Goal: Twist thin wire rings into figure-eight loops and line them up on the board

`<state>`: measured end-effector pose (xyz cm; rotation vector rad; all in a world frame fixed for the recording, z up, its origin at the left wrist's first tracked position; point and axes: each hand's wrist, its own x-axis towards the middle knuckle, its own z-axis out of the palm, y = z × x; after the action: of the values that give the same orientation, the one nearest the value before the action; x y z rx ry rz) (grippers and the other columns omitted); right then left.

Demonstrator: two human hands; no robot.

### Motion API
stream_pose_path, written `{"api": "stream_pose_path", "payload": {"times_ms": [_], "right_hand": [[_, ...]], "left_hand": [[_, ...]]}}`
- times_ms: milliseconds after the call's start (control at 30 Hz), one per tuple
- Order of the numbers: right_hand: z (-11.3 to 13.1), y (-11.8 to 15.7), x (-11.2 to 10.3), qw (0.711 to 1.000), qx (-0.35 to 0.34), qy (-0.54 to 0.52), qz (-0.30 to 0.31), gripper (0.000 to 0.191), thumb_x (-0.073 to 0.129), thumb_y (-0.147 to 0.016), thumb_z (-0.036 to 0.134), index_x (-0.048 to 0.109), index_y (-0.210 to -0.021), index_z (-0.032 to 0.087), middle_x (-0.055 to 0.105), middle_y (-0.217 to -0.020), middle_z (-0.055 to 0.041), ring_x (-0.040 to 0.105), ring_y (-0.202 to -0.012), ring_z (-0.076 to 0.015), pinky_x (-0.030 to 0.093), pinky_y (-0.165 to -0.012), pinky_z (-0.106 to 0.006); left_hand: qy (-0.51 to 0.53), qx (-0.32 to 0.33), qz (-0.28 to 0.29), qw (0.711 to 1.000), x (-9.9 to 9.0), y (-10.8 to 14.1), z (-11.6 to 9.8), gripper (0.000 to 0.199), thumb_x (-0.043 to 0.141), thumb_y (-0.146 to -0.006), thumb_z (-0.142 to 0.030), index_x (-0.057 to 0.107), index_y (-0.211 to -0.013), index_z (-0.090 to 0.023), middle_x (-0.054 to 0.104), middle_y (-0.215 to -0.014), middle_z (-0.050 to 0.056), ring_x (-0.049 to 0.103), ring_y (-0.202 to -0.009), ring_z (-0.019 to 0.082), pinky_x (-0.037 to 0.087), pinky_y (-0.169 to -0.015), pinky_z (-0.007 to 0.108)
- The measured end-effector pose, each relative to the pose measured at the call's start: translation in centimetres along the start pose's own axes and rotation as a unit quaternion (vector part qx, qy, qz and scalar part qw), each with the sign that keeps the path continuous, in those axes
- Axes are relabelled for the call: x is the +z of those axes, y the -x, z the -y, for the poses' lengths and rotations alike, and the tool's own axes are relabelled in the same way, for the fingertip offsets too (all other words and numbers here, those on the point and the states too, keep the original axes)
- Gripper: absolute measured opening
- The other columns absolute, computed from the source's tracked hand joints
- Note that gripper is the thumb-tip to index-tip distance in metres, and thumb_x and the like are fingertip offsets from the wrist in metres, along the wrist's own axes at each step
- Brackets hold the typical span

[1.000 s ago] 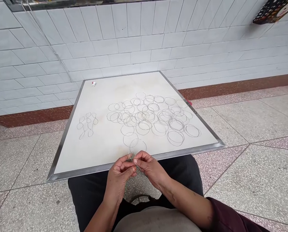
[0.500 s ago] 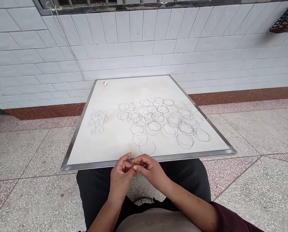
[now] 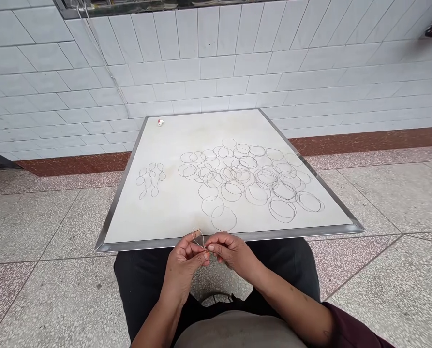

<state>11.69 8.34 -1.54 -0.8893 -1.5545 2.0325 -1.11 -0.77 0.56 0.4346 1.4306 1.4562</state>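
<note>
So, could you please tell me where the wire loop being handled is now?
In the head view, the wire loop is just left of lower centre, held by the left hand and right hand, near the table's near metal edge.

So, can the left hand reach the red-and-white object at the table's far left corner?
Probably not without leaning: the left hand is at the near edge holding a wire loop, and the object sits across the tabletop, though nothing tall stands between.
</note>
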Motion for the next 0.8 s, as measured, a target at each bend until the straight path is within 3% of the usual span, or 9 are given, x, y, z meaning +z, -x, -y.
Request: {"api": "stream_pose_path", "payload": {"times_ms": [100,233,467,800], "right_hand": [[0.3,0.3,-0.2,1.0,-0.008,0.008,0.009,0.025,0.069,-0.077,0.045,0.07,-0.087,0.022,0.065,-0.077,0.0001,0.055,-0.064,-0.0129,0.044,-0.062,-0.028],[0.6,0.6,-0.1,0.998,-0.043,0.043,-0.005,0.016,0.069,-0.078,0.037,0.069,-0.081,0.022,0.066,-0.078,-0.0002,0.058,-0.073,-0.0151,0.045,-0.07,-0.03],[0.9,0.6,-0.1,0.997,-0.041,0.071,0.005,0.015,0.068,-0.079,0.036,0.072,-0.082,0.023,0.067,-0.08,-0.001,0.058,-0.075,-0.0169,0.044,-0.072,-0.031],[0.8,0.4,0.3,0.993,0.028,-0.057,0.103,0.021,0.072,-0.078,0.038,0.074,-0.089,0.021,0.065,-0.076,0.0002,0.051,-0.068,-0.0123,0.038,-0.067,-0.027]], "left_hand": [[-0.002,-0.01,0.011,1.0,-0.1,0.0,-0.2,0.058,0.086,-0.06,-0.026,0.067,-0.115,-0.019,0.064,-0.067,-0.003,0.06,-0.063,0.013,0.052,-0.065,0.028],[0.007,-0.03,0.025,0.999,0.1,0.4,-0.6,0.057,0.086,-0.06,-0.025,0.069,-0.114,-0.019,0.062,-0.068,-0.003,0.06,-0.067,0.014,0.054,-0.068,0.03],[0.011,-0.04,0.022,0.999,0.1,0.6,-0.8,0.061,0.086,-0.059,-0.024,0.067,-0.117,-0.018,0.061,-0.066,-0.003,0.06,-0.066,0.014,0.053,-0.068,0.03],[0.08,-0.118,0.08,0.986,-1.5,0.4,-0.3,0.069,0.089,-0.059,-0.018,0.063,-0.123,-0.017,0.062,-0.066,-0.002,0.057,-0.058,0.01,0.05,-0.059,0.024]]}}
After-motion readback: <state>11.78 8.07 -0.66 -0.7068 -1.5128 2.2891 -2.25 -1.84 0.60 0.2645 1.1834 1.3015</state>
